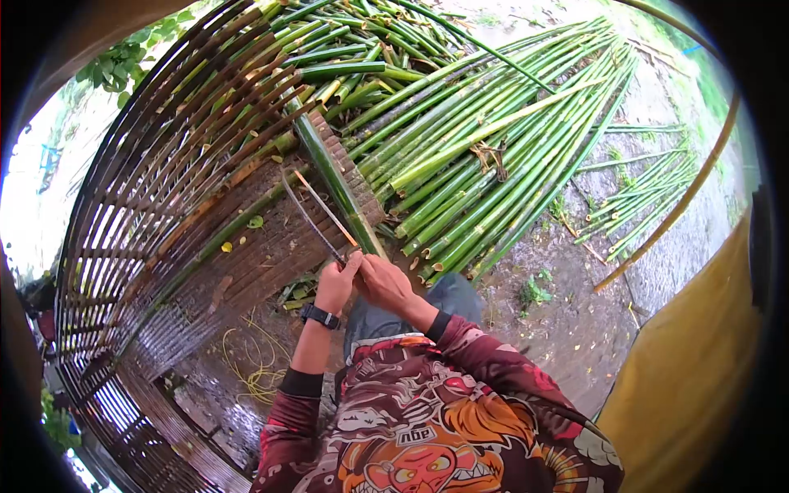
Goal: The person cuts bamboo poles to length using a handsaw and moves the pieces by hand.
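Note:
A small bow saw (pixel 307 205), with a thin curved dark frame and a narrow pale-and-orange blade, points away from me toward the upper left. My left hand (pixel 334 284), a black watch on its wrist, is closed around the near end of the saw. Against it is my right hand (pixel 386 285), its fingers closed at the same end; my hands partly hide the grip. Just beyond them lies a thick green bamboo pole (pixel 330 170), its near end close to my right hand. The saw is to the left of this pole.
Cut bamboo poles (pixel 485 156) are piled ahead and to the right, with shorter pieces (pixel 345 70) behind. A slatted bamboo frame (pixel 156 164) curves along the left. Yellow cord (pixel 256 370) lies on the wet ground. A brown-yellow sheet (pixel 686 345) hangs at right.

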Action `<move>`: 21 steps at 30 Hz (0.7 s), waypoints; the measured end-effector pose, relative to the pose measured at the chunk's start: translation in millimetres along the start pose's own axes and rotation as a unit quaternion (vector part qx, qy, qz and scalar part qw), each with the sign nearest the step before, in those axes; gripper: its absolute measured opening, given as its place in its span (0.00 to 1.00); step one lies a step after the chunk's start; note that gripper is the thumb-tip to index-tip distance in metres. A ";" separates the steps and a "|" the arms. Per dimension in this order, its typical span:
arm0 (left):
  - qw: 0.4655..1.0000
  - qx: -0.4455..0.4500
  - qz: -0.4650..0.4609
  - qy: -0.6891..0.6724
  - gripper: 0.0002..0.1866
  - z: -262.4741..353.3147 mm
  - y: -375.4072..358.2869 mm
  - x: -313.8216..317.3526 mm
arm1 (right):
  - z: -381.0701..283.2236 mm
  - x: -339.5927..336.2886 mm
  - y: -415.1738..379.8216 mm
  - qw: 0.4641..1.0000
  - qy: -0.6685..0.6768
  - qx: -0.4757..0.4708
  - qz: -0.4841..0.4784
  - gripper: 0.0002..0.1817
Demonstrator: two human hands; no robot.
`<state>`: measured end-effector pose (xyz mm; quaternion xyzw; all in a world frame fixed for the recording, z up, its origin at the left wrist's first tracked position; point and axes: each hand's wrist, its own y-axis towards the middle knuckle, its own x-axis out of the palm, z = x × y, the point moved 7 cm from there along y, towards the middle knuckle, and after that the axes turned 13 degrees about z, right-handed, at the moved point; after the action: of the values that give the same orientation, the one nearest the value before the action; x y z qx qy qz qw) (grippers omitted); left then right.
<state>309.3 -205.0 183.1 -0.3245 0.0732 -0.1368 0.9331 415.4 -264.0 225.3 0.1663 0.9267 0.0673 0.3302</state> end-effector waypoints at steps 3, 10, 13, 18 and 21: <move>0.998 0.028 -0.001 0.048 0.19 23.9 15.4 -4.4 | 3.0 6.0 13.4 0.999 -0.021 0.035 0.007 0.22; 0.952 0.193 0.064 0.228 0.19 37.8 84.5 -7.1 | 0.7 -50.9 45.1 0.996 -0.009 0.091 -0.022 0.34; 0.845 0.302 0.159 0.413 0.14 72.3 118.1 -0.5 | 36.7 -108.1 44.5 0.986 -0.037 0.146 0.064 0.29; 0.666 0.523 0.136 0.515 0.08 85.3 232.4 32.8 | 124.5 -185.8 24.1 0.947 -0.076 0.260 0.170 0.26; 0.614 0.563 0.111 0.542 0.07 87.6 289.6 60.3 | 170.8 -204.6 25.2 0.937 -0.112 0.278 0.182 0.27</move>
<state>446.6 45.8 67.2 0.4085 0.5096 -0.1978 0.7310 679.0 -310.0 219.9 0.4235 0.8193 -0.1528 0.3550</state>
